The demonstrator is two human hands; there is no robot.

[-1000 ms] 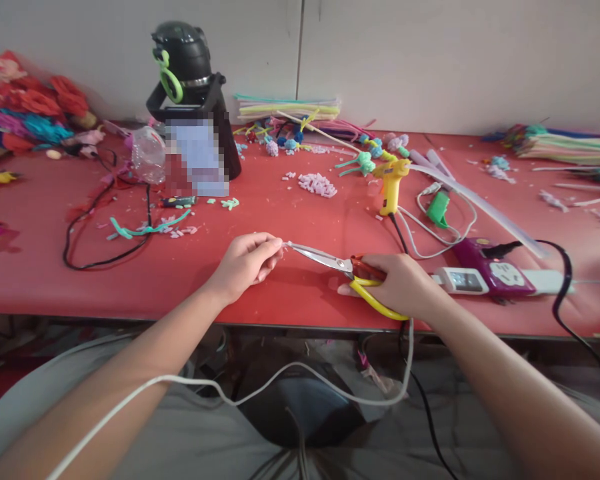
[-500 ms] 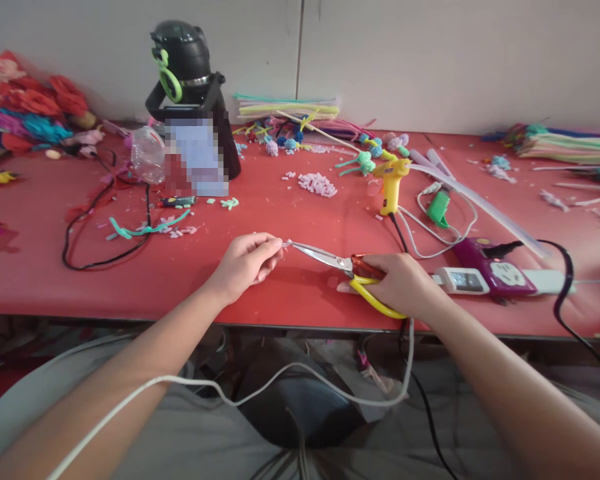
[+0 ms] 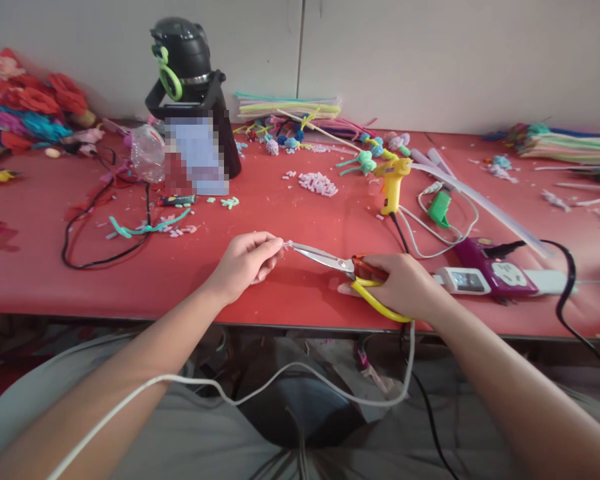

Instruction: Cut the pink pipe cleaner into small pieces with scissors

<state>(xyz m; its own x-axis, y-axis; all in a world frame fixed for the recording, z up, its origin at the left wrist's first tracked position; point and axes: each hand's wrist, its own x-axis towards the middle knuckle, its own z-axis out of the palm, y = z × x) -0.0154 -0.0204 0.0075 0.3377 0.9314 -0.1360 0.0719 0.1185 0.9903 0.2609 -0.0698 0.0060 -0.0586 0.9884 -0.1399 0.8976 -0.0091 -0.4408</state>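
Note:
My right hand (image 3: 403,283) is wrapped round the handles of the scissors (image 3: 330,259), one handle yellow and one orange-red. The blades point left, nearly closed, with their tips at a small pale piece (image 3: 289,244). That piece sticks out from the pinched thumb and fingers of my left hand (image 3: 253,263); most of it is hidden. Beyond the hands, a pile of short pale pink pieces (image 3: 318,184) lies on the red table (image 3: 260,300).
A yellow glue gun (image 3: 391,187) stands right of the pile. At the right is a purple power strip (image 3: 500,270) with cords. A black bottle (image 3: 225,127) stands back left, near a black cable loop (image 3: 75,263). Bundled stems (image 3: 287,107) lie along the wall.
The scissor handles have shifted very slightly right and down with my right hand. My left hand keeps its pinch in nearly the same place.

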